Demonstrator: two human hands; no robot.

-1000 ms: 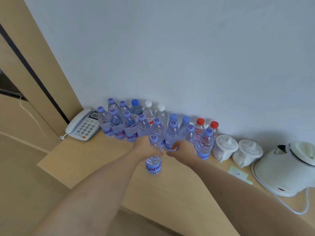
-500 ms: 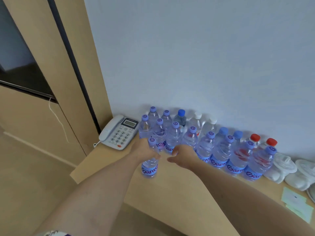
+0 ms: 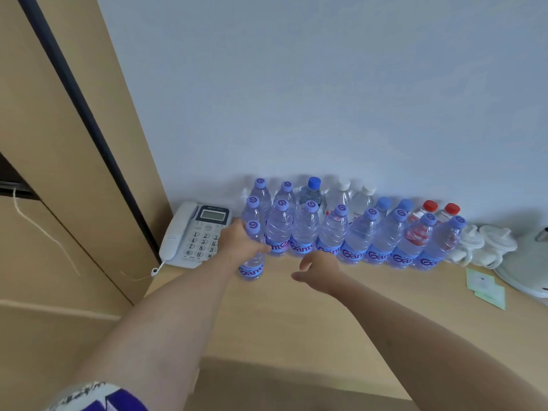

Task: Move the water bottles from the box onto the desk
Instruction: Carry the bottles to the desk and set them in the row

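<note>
While left hand [image 3: 240, 244] grips a bottle [image 3: 252, 256] on the desk [image 3: 296, 321], right hand [image 3: 321, 271] hangs loose.

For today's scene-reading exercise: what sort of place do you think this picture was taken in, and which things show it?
Probably a hotel room. A corded desk phone, an electric kettle with lidded white cups, and rows of water bottles stand along a wall-side desk.

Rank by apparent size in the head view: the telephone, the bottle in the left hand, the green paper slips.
1. telephone
2. bottle held by the left hand; partly hidden, so its full extent is unsure
3. green paper slips
</note>
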